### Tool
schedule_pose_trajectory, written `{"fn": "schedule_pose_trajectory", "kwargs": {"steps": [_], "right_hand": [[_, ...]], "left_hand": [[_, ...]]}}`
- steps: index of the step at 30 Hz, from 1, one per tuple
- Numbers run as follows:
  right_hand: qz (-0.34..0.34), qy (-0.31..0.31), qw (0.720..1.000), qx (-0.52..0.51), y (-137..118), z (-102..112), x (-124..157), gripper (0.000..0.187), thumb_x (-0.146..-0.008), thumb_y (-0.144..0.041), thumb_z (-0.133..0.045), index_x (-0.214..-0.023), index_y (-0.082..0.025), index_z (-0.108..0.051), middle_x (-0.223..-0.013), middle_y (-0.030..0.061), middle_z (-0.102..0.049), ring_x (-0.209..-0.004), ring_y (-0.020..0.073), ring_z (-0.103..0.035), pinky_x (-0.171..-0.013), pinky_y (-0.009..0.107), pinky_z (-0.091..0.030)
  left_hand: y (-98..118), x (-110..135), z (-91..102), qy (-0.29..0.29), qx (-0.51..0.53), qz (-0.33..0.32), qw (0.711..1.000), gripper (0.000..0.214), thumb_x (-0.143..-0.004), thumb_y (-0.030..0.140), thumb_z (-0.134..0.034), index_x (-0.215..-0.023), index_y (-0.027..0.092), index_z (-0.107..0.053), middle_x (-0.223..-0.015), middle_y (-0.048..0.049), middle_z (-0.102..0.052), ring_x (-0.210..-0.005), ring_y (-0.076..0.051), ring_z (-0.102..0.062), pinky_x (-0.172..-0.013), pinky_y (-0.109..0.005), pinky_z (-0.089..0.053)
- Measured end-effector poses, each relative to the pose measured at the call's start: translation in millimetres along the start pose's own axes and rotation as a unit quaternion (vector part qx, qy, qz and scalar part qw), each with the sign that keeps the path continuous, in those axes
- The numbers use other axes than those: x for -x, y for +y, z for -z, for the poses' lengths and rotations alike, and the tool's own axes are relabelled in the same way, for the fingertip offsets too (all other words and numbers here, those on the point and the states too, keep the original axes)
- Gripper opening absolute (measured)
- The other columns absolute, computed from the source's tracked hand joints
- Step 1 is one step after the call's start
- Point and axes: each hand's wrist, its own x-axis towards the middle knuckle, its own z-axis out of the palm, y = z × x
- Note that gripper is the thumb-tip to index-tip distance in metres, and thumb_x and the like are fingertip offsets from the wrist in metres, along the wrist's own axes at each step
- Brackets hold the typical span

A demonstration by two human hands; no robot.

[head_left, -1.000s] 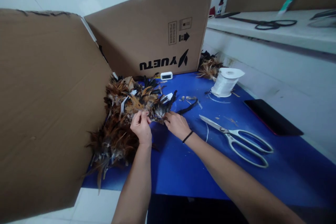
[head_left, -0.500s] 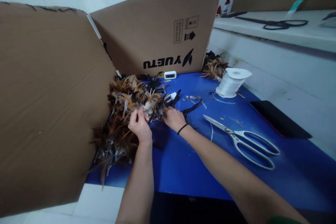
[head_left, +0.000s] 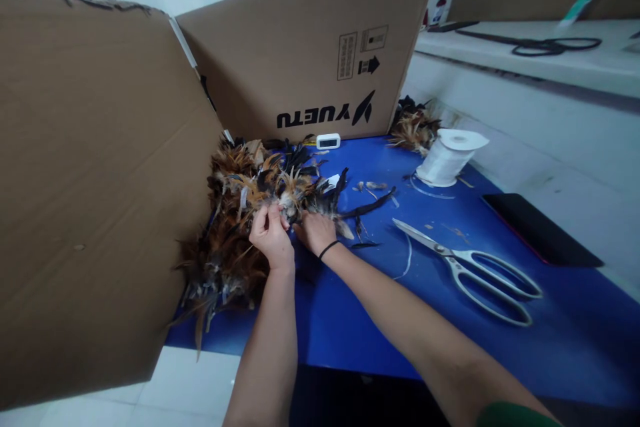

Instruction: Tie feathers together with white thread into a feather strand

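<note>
A pile of brown, black and pale feathers [head_left: 235,240] lies along the left side of the blue table. At its right edge my left hand [head_left: 273,237] is closed, thumb and fingers pinched on whitish, fluffy feathers [head_left: 289,201]. Close to its right, my right hand [head_left: 317,232] has its fingers curled in beside the same tuft; its fingertips are hidden, so what they grip cannot be made out. Dark feathers [head_left: 327,200] stick out just beyond that hand, and a long black feather [head_left: 370,205] points right.
Large scissors [head_left: 465,267] lie right of my arms. Behind them stand a white spool [head_left: 447,159] and a black phone-like slab [head_left: 543,228]. Cardboard panels [head_left: 300,47] wall the left and back. A small white device [head_left: 329,141] sits at the back. More feathers [head_left: 415,125] lie beyond.
My right hand has moved left, closer to my left hand, and dark feathers beside it have shifted. My left hand stays pinched at the tuft. The view has turned slightly.
</note>
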Motion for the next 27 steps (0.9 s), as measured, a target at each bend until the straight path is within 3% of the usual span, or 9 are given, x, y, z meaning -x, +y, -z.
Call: {"fn": "schedule_pose_trajectory", "kwargs": {"steps": [5,12,17,19,23,27], "right_hand": [[-0.07,-0.011,0.996,-0.054,-2,-4,-13,0.024,-0.081,-0.023,-0.047,-0.091,-0.016,-0.066,-0.092,0.0152,-0.069,-0.089,0.0267,-0.065,-0.074,0.035,-0.047],[-0.067,-0.003,0.983,-0.172,23,10,-12,0.016,-0.073,-0.024,-0.054,-0.077,-0.019,-0.069,-0.08,0.0078,-0.071,-0.082,0.0212,-0.066,-0.069,0.027,-0.046],[-0.05,-0.009,0.959,-0.278,39,18,0,0.014,-0.075,-0.025,-0.053,-0.078,-0.015,-0.063,-0.058,0.0018,-0.065,-0.052,0.0122,-0.059,-0.052,0.022,-0.044],[-0.057,-0.019,0.931,-0.361,43,22,7,0.01,-0.074,-0.023,-0.054,-0.076,-0.015,-0.059,-0.051,-0.0012,-0.061,-0.04,0.0086,-0.05,-0.042,0.019,-0.039],[-0.078,-0.035,0.829,-0.552,48,33,19,0.013,-0.062,-0.019,-0.063,-0.071,-0.015,-0.054,-0.049,-0.0033,-0.057,-0.04,0.0077,-0.049,-0.036,0.017,-0.034],[-0.095,-0.043,0.792,-0.601,53,45,30,0.027,-0.058,-0.019,-0.068,-0.081,-0.014,-0.056,-0.055,-0.0033,-0.06,-0.043,0.0072,-0.051,-0.038,0.017,-0.035]], "left_hand": [[-2,-1,0.5,-0.002,0.002,0.002,1.0,0.02,-0.079,0.032,-0.06,-0.073,0.014,-0.065,-0.066,-0.0002,-0.06,-0.041,-0.004,-0.043,-0.039,-0.019,-0.033],[-4,0,0.5,-0.002,-0.009,0.007,1.0,0.021,-0.079,0.034,-0.059,-0.074,0.014,-0.064,-0.066,0.0004,-0.06,-0.042,-0.004,-0.042,-0.04,-0.018,-0.034],[-4,1,-0.3,-0.008,0.01,0.021,1.0,0.021,-0.078,0.034,-0.061,-0.072,0.013,-0.063,-0.064,0.0008,-0.06,-0.042,-0.003,-0.041,-0.039,-0.018,-0.033],[-5,2,-1.0,-0.015,0.022,0.028,0.999,0.021,-0.077,0.033,-0.061,-0.071,0.013,-0.063,-0.065,0.0006,-0.06,-0.042,-0.004,-0.041,-0.039,-0.018,-0.032],[-7,2,-2.0,-0.029,0.032,0.04,0.998,0.022,-0.077,0.034,-0.062,-0.071,0.013,-0.063,-0.065,0.0006,-0.06,-0.041,-0.004,-0.041,-0.038,-0.019,-0.031],[-10,4,-2.4,-0.052,0.03,0.061,0.996,0.024,-0.076,0.036,-0.062,-0.073,0.013,-0.064,-0.064,0.0002,-0.06,-0.041,-0.004,-0.04,-0.038,-0.018,-0.03]]}}
